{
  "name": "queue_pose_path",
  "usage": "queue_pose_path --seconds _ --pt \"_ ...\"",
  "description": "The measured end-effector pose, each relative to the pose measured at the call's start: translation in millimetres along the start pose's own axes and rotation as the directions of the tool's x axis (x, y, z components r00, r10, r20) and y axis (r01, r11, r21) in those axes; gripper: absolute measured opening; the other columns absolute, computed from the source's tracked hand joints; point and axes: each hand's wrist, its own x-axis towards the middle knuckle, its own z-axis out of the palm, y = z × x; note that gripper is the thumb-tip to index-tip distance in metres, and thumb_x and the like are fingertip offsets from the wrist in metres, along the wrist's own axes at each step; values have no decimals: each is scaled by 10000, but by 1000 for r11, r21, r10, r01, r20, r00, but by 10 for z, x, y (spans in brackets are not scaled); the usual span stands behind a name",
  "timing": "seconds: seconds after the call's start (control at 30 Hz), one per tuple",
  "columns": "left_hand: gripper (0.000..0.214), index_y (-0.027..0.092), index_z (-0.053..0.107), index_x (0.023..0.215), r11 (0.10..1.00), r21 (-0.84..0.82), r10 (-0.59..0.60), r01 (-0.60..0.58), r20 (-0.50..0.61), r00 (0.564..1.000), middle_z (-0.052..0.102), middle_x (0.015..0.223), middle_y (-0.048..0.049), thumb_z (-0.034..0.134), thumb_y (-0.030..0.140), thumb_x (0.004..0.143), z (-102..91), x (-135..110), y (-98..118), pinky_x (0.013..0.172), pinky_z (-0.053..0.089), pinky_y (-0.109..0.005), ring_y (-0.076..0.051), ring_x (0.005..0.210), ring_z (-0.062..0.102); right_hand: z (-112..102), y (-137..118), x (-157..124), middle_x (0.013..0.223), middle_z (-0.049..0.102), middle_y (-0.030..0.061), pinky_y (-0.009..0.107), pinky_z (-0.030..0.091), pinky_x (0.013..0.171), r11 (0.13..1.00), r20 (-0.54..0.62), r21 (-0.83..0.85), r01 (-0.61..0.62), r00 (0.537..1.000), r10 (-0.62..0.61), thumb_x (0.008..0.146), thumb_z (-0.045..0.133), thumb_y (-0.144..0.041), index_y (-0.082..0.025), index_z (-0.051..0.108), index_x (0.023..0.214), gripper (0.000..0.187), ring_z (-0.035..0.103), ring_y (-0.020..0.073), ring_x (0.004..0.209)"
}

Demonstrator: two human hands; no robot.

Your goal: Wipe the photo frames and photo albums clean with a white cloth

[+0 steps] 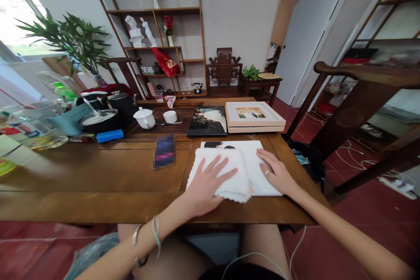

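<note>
A white cloth with a scalloped edge lies spread over the left part of a white photo panel near the table's front edge. My left hand rests flat on the cloth, fingers spread. On the panel's right side lies my right hand, fingers stretched out and a ring on one of them. Dark hair of pictured people shows at the panel's top; the cloth and hands hide much of the rest. Behind it are a dark photo panel and a pale wooden picture frame.
Left of the panel, a blurred-out phone-like object lies on the wooden table. Farther back stand a white lidded cup, a small white bowl, a blue block and a black kettle. A wooden chair stands at the right.
</note>
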Motion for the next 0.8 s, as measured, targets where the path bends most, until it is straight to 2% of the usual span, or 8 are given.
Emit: queue_pose_path --seconds 0.13,0.23,0.33,0.47,0.63,0.7,0.8 --pt "981 404 192 1502 996 -78 53 -47 70 996 82 1609 12 625 141 661 -39 -329 321 1138 49 -640 -339 1468 60 2 1 2 1369 561 126 533 362 1112 1000 -1 -14 4 1000 -4 884 486 -295 -198 609 1250 398 482 283 1304" --pt "983 419 195 1496 993 -112 46 -36 89 995 102 1605 26 609 122 657 -61 -367 364 1147 67 -626 -315 1469 90 -5 -10 5 1371 556 142 527 364 1112 1000 7 -27 6 1000 -6 888 477 -295 -176 602 1255 405 481 279 1305" --pt "884 412 232 1490 996 -83 -28 32 47 998 161 1597 20 592 148 726 -48 -208 192 1153 108 -601 -289 1468 127 -14 -19 8 1371 555 148 526 360 1115 999 14 -35 5 1000 -5 889 475 -295 -172 602 1254 406 480 278 1307" --pt "768 358 262 1493 992 4 -127 127 -33 991 196 1590 -23 593 252 808 -22 197 -232 1136 155 -608 -301 1463 144 -18 -17 8 1369 558 135 521 365 1114 1000 9 -26 8 1000 -8 886 479 -291 -192 608 1246 395 484 274 1305" --pt "675 335 274 1494 989 81 -113 120 -90 990 229 1581 -47 550 356 878 -8 678 -714 1117 209 -594 -307 1449 198 -10 -1 10 1367 557 150 521 368 1113 1000 10 -26 14 1000 -14 886 471 -278 -167 609 1247 402 483 278 1305" --pt "654 334 280 1492 987 100 -115 125 -102 988 246 1576 -44 539 369 892 3 766 -805 1118 234 -561 -297 1442 223 -7 3 10 1367 556 156 526 369 1112 1000 9 -27 12 1000 -12 885 469 -277 -157 607 1250 409 483 284 1304" --pt "663 331 274 1494 983 130 -114 128 -114 987 243 1579 -42 546 343 889 16 743 -803 1121 244 -533 -289 1445 216 -5 6 11 1366 560 148 530 367 1113 1000 8 -22 8 1000 -8 883 473 -279 -169 609 1252 408 485 285 1303"
